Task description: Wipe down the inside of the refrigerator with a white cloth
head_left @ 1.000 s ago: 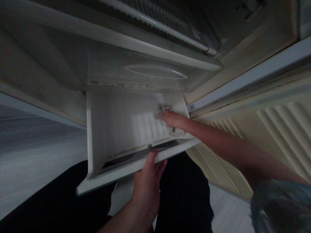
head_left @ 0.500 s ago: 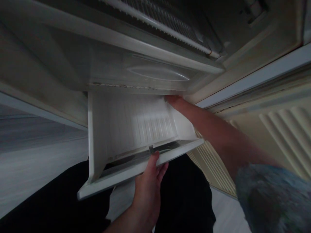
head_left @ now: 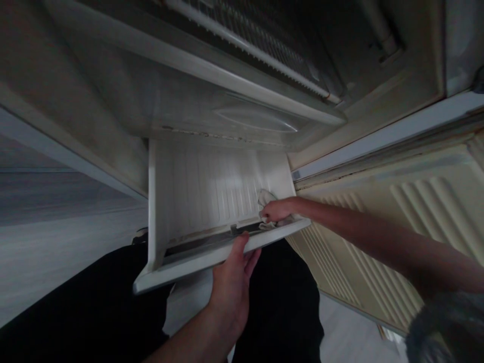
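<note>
Cloth: pale and crumpled (head_left: 266,197); inside the drawer (head_left: 152,212), at its front right corner, by the front wall.
Right hand: reaches in over the drawer's right side (head_left: 279,209); fingers curled, gripping the cloth.
Cloth vs right fingers: bunched beneath and beside them; one flap shows past the knuckles toward the drawer's back, another fold shows at the fingertips, near the front wall. Part under the palm hidden.
Left hand: on the drawer's front wall, near mid-width (head_left: 231,285); fingers closed on it, thumb over the top edge, the others against the outer side. Apart from the cloth, which lies to its right.
Drawer: white, pulled out, ribbed floor; dark slot along the inside of the front wall.
Tab: small, grey, at the slot (head_left: 233,230), just beside the left thumb.
Panel: translucent, above the drawer (head_left: 196,111); oval relief on its face, brown marks along its lower edge.
Door: cream, ribbed (head_left: 378,176); open at the right, behind the right forearm.
Legs: in black, below the drawer (head_left: 280,297), either side of the left wrist.
Floor: pale grey (head_left: 71,267); seen left and lower right.
</note>
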Demonstrator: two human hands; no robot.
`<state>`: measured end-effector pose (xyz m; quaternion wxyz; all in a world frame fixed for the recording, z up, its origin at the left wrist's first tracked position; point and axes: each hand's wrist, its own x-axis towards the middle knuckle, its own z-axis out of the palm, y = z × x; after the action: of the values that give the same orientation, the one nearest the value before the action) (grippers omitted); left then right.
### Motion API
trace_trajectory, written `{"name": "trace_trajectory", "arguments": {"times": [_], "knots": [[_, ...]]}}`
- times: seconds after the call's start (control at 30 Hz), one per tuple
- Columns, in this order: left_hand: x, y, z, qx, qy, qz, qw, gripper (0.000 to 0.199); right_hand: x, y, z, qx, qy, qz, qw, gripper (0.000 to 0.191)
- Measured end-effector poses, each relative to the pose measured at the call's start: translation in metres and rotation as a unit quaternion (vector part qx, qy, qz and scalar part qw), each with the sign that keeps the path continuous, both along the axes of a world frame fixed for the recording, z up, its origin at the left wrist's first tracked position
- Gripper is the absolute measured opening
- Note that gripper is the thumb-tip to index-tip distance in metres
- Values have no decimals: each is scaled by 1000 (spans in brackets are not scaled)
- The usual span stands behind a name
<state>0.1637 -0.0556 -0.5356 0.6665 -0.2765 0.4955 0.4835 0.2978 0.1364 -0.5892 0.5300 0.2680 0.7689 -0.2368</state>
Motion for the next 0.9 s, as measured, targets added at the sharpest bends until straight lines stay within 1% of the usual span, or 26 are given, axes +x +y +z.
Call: {"name": "trace_trajectory", "arguments": {"times": [0.03,0.1,0.17,0.23,0.33,0.4,0.43,0.47,0.5,0.57,0.6,0.67,0.73,0.77,0.83,0.87,0.9], "knots": [[0,0,1,1,-3,2,1000,20,0,-3,0,-20,9,-14,1000,19],[1,0,1,10,-11,4,1000,22,-9,-8,-1,-64,54,-64,994,22],[2,-1,1,23,-18,12,1000,24,-31,-17,-7,-132,115,-117,978,22],[4,-2,-1,31,-20,29,999,30,-69,-30,-15,-224,163,-151,949,21],[3,-3,-2,30,-27,40,998,35,-139,-54,-27,-348,210,-191,894,17],[1,-3,-1,28,-26,30,999,37,-175,-65,-29,-387,239,-203,867,13],[0,-3,0,31,-24,25,999,39,-185,-68,-28,-394,251,-209,859,13],[-2,-2,1,35,-20,23,999,41,-187,-69,-25,-396,256,-213,855,12],[-3,-2,3,39,-18,23,999,42,-182,-68,-20,-396,255,-221,854,12],[-4,0,6,53,-20,24,998,45,-153,-58,-8,-378,237,-237,863,16],[-5,1,8,59,-23,24,998,44,-132,-50,-1,-357,218,-237,877,19],[-4,3,10,56,-29,20,998,39,-87,-32,13,-283,170,-219,918,26],[-4,4,13,38,-35,13,999,31,-46,-13,26,-187,91,-173,963,32],[-4,5,13,29,-38,7,999,25,-30,-5,33,-139,41,-139,980,34],[-4,5,13,25,-39,2,999,17,-10,5,46,-61,-49,-66,995,34],[-4,6,13,28,-37,2,999,15,-6,7,54,-22,-67,-37,997,31],[-4,6,12,32,-33,4,999,14,-6,5,62,23,-61,-18,998,28]]}}
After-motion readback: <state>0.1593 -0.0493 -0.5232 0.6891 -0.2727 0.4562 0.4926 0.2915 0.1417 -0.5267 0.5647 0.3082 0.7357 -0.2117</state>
